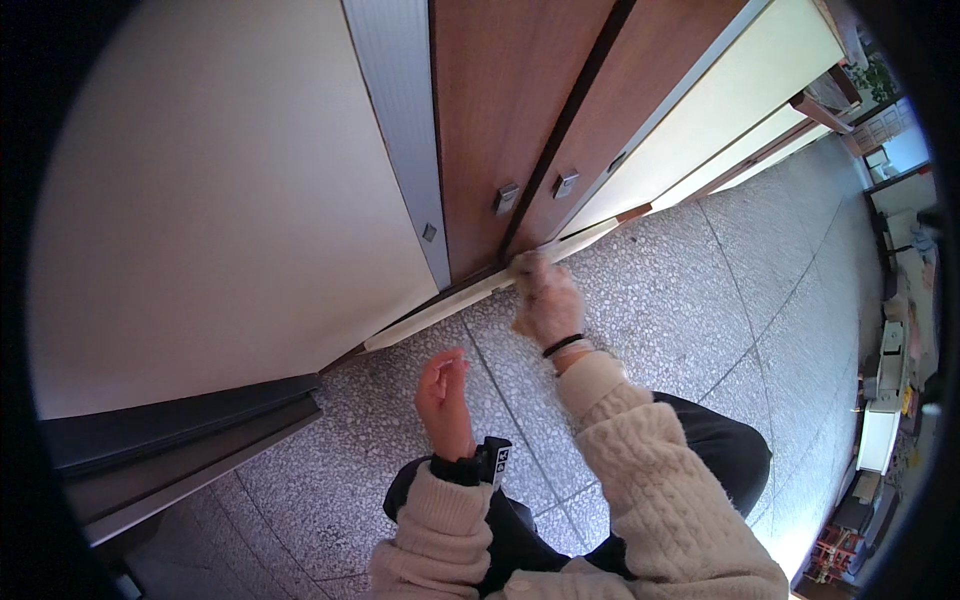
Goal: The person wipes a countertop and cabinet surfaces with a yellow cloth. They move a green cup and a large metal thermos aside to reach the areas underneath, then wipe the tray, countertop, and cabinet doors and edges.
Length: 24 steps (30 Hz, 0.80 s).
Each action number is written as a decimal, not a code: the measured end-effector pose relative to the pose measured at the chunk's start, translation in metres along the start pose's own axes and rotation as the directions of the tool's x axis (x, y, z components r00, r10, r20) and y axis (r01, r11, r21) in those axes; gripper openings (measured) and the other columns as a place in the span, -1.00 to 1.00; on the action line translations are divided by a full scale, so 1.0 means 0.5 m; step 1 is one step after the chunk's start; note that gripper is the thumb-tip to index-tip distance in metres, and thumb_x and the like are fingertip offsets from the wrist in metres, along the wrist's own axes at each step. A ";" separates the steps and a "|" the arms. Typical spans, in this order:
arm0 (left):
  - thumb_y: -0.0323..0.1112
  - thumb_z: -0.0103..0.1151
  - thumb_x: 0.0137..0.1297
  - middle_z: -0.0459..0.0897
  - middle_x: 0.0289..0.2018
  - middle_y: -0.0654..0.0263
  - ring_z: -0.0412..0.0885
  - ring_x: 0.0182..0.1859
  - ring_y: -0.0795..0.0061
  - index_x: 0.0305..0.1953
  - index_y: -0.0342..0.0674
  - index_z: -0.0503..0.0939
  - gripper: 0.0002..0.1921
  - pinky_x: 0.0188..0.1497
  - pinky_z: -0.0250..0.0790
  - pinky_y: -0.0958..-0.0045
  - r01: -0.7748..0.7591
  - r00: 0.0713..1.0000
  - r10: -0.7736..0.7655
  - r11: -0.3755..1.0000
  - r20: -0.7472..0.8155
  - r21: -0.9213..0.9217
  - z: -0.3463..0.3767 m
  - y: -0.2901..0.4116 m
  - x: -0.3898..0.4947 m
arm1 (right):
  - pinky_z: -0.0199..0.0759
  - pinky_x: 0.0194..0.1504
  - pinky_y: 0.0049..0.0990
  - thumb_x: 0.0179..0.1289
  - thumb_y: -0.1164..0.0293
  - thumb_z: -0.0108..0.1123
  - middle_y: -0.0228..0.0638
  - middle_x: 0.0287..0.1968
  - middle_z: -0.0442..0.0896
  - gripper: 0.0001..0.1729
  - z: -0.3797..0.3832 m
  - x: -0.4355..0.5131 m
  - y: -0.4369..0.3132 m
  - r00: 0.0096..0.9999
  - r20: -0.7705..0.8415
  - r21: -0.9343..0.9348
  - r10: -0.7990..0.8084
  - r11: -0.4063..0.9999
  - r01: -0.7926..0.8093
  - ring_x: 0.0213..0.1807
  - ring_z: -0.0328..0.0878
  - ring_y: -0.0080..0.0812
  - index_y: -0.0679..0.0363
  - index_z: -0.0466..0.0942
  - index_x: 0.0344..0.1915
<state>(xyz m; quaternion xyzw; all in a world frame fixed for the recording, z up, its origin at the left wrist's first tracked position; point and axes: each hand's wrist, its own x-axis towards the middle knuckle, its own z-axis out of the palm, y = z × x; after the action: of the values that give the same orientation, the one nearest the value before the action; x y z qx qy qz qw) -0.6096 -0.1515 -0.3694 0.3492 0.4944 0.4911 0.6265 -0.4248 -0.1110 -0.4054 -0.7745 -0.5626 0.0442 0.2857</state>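
My right hand [551, 300], with a dark band at its wrist, reaches to the foot of the brown wooden cabinet doors [491, 112]. It is closed around something pale, perhaps a cloth, at the cream base strip [442, 311]; blur hides its exact shape. My left hand [444, 401] hangs above the speckled stone floor, fingers curled and holding nothing that shows. A black strap with a small device [495, 461] is on the left wrist. Two small metal handles [506, 199] sit low on the doors.
Pale cabinet panels [225, 187] stand at the left and farther along at the upper right. A dark ledge [187, 427] juts out at the lower left. Terrazzo floor [750, 277] stretches to the right, where shelves and mixed household items line the far side.
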 end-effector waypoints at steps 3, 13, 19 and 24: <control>-0.40 0.03 0.33 0.53 -0.11 0.33 0.45 -0.05 0.55 -0.14 -0.22 0.50 -0.87 0.03 0.31 0.49 0.004 0.997 -0.007 0.999 -0.082 -0.035 0.005 0.002 -0.003 | 0.45 -0.19 -0.23 -0.07 0.50 0.11 -0.18 -0.14 0.53 -0.52 0.032 -0.037 -0.084 0.981 0.137 -0.105 -0.135 0.983 0.150 -0.20 0.49 -0.07 0.08 0.40 -0.03; -0.39 0.01 0.33 0.50 -0.12 0.39 0.42 -0.13 0.62 -0.10 -0.23 0.50 -0.83 0.00 0.27 0.57 -0.069 0.955 0.033 0.991 -0.295 -0.112 -0.029 0.055 -0.050 | 0.44 -0.13 -0.20 0.02 0.50 0.09 -0.22 -0.12 0.53 -0.54 0.016 -0.017 -0.016 0.940 0.245 -0.076 -0.239 0.961 0.265 -0.07 0.44 -0.09 -0.02 0.42 0.00; -0.48 0.01 0.29 0.53 -0.17 0.37 0.43 -0.15 0.60 -0.09 -0.22 0.50 -0.82 -0.01 0.29 0.51 -0.046 0.966 -0.010 0.976 -0.257 -0.212 0.001 0.071 -0.104 | 0.42 -0.17 -0.17 0.03 0.48 0.13 -0.11 -0.25 0.60 -0.69 -0.088 0.062 0.112 0.996 -0.088 -0.185 0.031 0.982 -0.047 -0.20 0.53 -0.02 -0.01 0.51 -0.15; -0.52 0.00 0.29 0.54 -0.10 0.32 0.45 -0.16 0.60 -0.07 -0.26 0.49 -0.80 -0.01 0.31 0.48 -0.117 0.983 0.078 0.963 -0.165 -0.244 0.019 0.065 -0.128 | 0.42 -0.15 -0.19 0.03 0.46 0.14 -0.18 -0.20 0.60 -0.70 -0.021 0.032 0.055 0.993 -0.117 -0.064 0.033 0.997 -0.041 -0.17 0.53 -0.09 0.01 0.51 -0.16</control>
<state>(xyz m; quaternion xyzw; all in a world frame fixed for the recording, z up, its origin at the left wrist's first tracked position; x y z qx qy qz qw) -0.6113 -0.2037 -0.3190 0.2515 0.4569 0.6059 0.6008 -0.3916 -0.1062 -0.4061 -0.7951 -0.5317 -0.0142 0.2914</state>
